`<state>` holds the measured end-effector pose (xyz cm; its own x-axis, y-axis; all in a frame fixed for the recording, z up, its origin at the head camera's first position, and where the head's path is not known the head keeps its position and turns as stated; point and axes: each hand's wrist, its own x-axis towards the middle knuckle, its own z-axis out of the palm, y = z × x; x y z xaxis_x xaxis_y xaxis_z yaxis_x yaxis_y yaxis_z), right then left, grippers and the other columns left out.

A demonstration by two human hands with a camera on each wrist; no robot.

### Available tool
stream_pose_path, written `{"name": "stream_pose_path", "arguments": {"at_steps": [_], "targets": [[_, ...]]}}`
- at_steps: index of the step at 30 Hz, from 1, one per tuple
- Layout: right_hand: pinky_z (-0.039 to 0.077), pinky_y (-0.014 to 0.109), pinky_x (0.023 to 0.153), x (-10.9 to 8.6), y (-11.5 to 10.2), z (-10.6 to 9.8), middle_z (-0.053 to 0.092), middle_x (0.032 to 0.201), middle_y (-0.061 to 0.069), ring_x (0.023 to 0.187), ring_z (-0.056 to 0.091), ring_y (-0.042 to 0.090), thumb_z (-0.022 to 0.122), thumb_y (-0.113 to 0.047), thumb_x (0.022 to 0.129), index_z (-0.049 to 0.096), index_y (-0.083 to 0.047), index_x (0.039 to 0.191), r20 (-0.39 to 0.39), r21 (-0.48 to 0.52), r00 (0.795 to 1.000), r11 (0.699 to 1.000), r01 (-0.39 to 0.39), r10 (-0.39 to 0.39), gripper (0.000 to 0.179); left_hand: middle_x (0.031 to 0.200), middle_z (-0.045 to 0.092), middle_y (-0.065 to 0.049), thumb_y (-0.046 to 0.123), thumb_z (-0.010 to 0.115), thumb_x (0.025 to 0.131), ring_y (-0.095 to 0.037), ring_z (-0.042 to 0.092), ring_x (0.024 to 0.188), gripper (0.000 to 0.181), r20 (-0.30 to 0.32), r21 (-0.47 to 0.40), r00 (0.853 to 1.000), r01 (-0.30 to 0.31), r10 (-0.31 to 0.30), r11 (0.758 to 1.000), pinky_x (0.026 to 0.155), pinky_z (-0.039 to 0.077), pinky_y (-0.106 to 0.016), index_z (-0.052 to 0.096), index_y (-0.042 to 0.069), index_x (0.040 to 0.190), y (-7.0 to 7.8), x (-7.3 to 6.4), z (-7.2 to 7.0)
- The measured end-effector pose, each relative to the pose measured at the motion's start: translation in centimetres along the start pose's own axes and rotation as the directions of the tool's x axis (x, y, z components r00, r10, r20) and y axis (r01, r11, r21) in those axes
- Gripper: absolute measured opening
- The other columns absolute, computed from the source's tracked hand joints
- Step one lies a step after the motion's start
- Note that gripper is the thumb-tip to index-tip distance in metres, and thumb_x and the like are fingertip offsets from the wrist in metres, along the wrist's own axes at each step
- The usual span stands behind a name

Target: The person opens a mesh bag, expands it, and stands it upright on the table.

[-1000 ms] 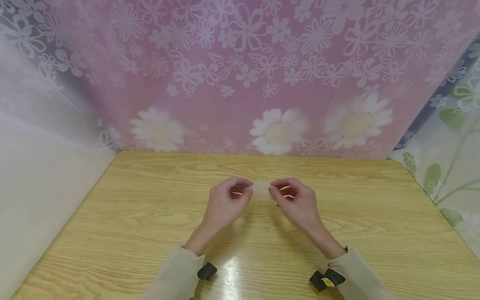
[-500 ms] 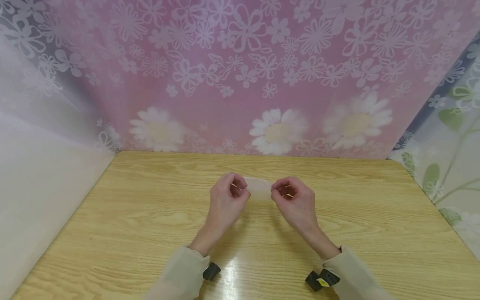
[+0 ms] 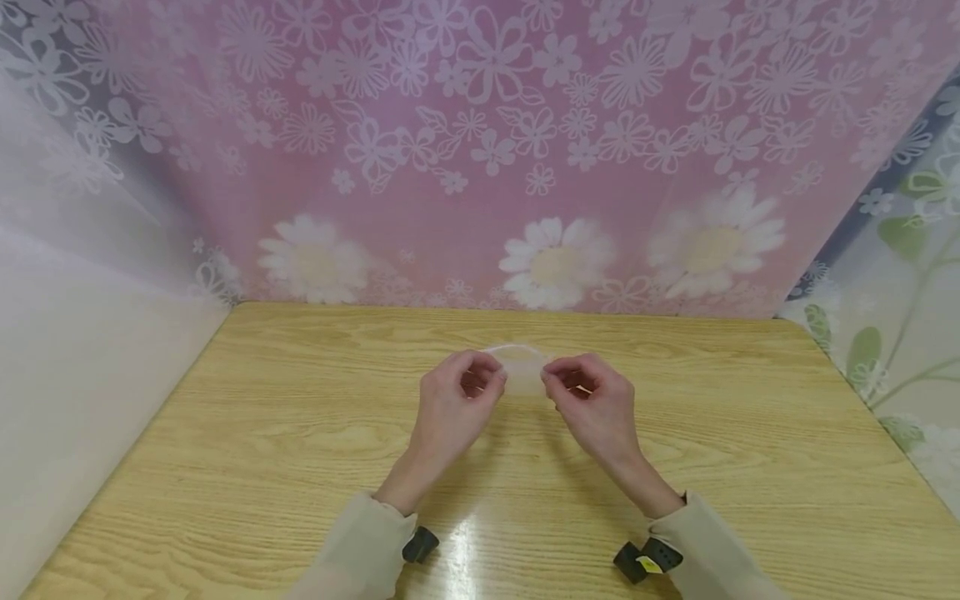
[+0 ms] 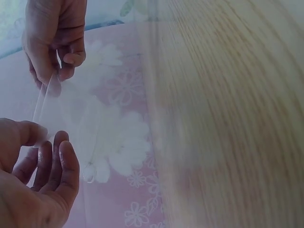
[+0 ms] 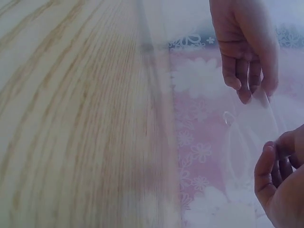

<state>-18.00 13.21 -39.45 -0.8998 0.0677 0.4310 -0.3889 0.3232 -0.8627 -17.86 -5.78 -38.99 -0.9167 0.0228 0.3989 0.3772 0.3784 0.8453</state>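
Note:
Between my two hands is a small, see-through plastic bag (image 3: 523, 379), held above the table. Thumb and fingers of my left hand (image 3: 453, 404) pinch its left side. My right hand (image 3: 596, 404) pinches the opposite side in the same way. A pale far edge of the bag bows up in an arc behind the fingertips in the head view. From the left wrist, the bag (image 4: 71, 114) shows two thin edges slightly apart and hangs down as faint film. A small clear loop shows on the bag (image 5: 251, 118) in the right wrist view.
The wood-grain table (image 3: 300, 467) spreads under both hands. A pink floral curtain (image 3: 420, 167) stands along its back edge, with pale curtain panels (image 3: 97, 333) at the sides. Black wrist cameras (image 3: 420, 544) sit at the sleeve cuffs.
The bag's far edge, hardly visible a second ago, now bulges up and away in an arc. My left fingers have shifted slightly along the edge; both hands stay nearly in place.

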Motion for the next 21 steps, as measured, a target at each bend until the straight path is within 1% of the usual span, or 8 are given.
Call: {"name": "stream_pose_path", "arguments": {"at_steps": [3,6,9,11,14,17,19,21], "targets": [[0.053,0.014,0.061,0.03,0.01,0.1,0.07,0.081,0.009,0.067,0.063,0.003,0.079,0.001,0.086,0.076,-0.009,0.088,-0.03,-0.011,1.0,1.0,0.006,-0.006,0.01,0.083,0.069,0.0,0.013,0.074,0.093,-0.009,0.064,0.072,0.003,-0.018,0.001,1.0,-0.025,0.025,1.0,0.066,0.057,-0.022,0.072,0.011,0.094,0.05,-0.02,-0.03],[0.053,0.015,0.06,0.01,0.05,0.11,0.071,0.083,0.008,0.068,0.064,0.003,0.08,-0.003,0.086,0.076,-0.01,0.09,-0.025,-0.016,1.0,1.0,0.001,-0.002,0.009,0.084,0.068,-0.002,0.01,0.075,0.092,-0.011,0.067,0.073,0.007,-0.024,0.003,0.999,-0.039,0.039,0.999,0.066,0.057,-0.022,0.07,0.01,0.097,0.07,-0.04,-0.04],[0.055,0.016,0.062,-0.07,0.0,0.06,0.072,0.087,0.006,0.072,0.067,0.001,0.081,-0.008,0.087,0.077,-0.01,0.094,-0.003,-0.03,1.0,1.0,-0.001,0.001,0.008,0.089,0.066,-0.003,0.013,0.078,0.09,-0.013,0.068,0.078,0.015,-0.013,0.054,0.998,-0.058,0.059,0.997,0.066,0.057,-0.024,0.07,0.01,0.103,0.13,-0.04,-0.11],[0.055,0.016,0.064,-0.12,-0.04,0.02,0.072,0.09,0.005,0.076,0.067,0.0,0.081,-0.009,0.088,0.077,-0.009,0.098,0.011,-0.043,1.0,0.999,0.006,-0.005,0.01,0.091,0.065,-0.002,0.016,0.079,0.09,-0.013,0.067,0.08,0.018,0.009,0.107,0.997,-0.081,0.08,0.991,0.066,0.056,-0.025,0.071,0.011,0.105,0.14,-0.03,-0.17],[0.056,0.017,0.065,-0.18,-0.05,-0.03,0.07,0.093,0.005,0.08,0.067,-0.001,0.081,-0.007,0.088,0.077,-0.007,0.102,0.042,-0.051,0.999,0.998,0.034,-0.032,0.014,0.09,0.065,0.0,0.017,0.077,0.092,-0.012,0.065,0.078,0.011,0.04,0.167,0.993,-0.115,0.11,0.979,0.065,0.055,-0.028,0.074,0.012,0.101,0.17,0.01,-0.3],[0.058,0.02,0.066,-0.24,0.1,-0.02,0.069,0.097,0.007,0.081,0.066,0.001,0.08,-0.001,0.086,0.076,-0.004,0.106,0.088,-0.047,0.993,0.995,0.088,-0.083,0.02,0.086,0.066,0.002,0.016,0.073,0.095,-0.009,0.064,0.075,0.003,0.054,0.19,0.992,-0.123,0.114,0.974,0.065,0.054,-0.026,0.074,0.013,0.096,0.08,0.06,-0.38],[0.058,0.021,0.066,-0.31,0.18,0.0,0.067,0.099,0.008,0.082,0.066,0.002,0.08,0.003,0.085,0.076,-0.004,0.108,0.114,-0.038,0.987,0.992,0.118,-0.113,0.024,0.084,0.065,0.002,0.015,0.072,0.096,-0.008,0.063,0.074,0.002,0.038,0.186,0.994,-0.112,0.107,0.976,0.064,0.054,-0.024,0.073,0.013,0.095,-0.01,0.11,-0.44],[0.058,0.02,0.066,-0.37,0.22,0.04,0.066,0.099,0.009,0.081,0.065,0.003,0.079,0.005,0.084,0.076,-0.003,0.108,0.123,-0.038,0.984,0.99,0.138,-0.132,0.025,0.083,0.065,0.002,0.014,0.073,0.095,-0.008,0.062,0.073,0.002,0.015,0.164,0.995,-0.1,0.099,0.981,0.063,0.054,-0.021,0.072,0.012,0.096,-0.09,0.15,-0.48]]}}
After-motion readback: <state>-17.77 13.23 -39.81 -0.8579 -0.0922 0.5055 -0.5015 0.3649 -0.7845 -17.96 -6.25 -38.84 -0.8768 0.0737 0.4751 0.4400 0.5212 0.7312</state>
